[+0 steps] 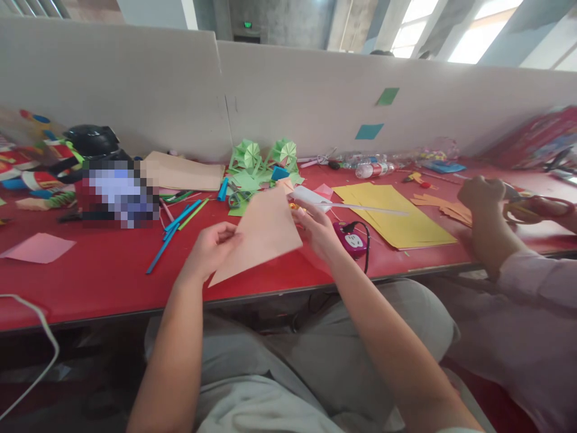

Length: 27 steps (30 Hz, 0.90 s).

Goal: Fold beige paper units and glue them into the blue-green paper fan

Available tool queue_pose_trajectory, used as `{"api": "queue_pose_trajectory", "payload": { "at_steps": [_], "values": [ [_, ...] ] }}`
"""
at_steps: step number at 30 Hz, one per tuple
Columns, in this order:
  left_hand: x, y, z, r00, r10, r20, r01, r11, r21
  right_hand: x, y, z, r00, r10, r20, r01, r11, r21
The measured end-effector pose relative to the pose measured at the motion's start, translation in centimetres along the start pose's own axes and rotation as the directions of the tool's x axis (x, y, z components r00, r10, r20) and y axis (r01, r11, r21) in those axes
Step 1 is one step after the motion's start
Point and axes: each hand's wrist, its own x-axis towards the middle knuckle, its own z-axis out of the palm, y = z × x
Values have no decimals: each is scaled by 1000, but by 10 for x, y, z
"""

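While the left hand (211,251) pinches the left edge of the peach sheet (270,225), held above the red desk (112,282), the right hand (321,231) curls beside the sheet's right edge at a small orange-yellow object (295,206); whether it grips this cannot be told.

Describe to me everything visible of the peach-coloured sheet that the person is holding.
The peach-coloured sheet looks like plain, matte paper or thin card, with no visible print or fold. Its edges look mostly straight, one sharp corner pointing toward the picture's lower left. It appears tilted, held above the red table near the front edge. The left grip pinches its left side; the right grip is by its right edge, contact unclear.
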Motion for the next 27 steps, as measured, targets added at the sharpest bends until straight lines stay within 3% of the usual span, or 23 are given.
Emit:
{"api": "queue_pose_trajectory", "payload": {
  "at_steps": [3,6,9,15,23,27],
  "values": [
    [1,1,7,990,-32,-134,8,984,-176,-5,1,9,996,46,82,-51,996,71],
    [0,5,16,994,-81,-68,60,960,-274,-13,6,22,986,70,152,-79,996,50],
    [0,7,19,998,-57,14,59,963,-261,-17,17,29,988,85,131,-86,996,2],
    [6,-6,5,989,18,-148,-57,964,-258,-13,27,22,971,148,188,-136,988,-74],
    [5,-8,-1,986,-15,-168,-15,984,-176,-12,19,19,965,186,182,-193,981,21],
    [1,0,-2,994,34,-101,-55,975,-214,-13,14,13,966,200,165,-202,979,-6]
  ]
}}
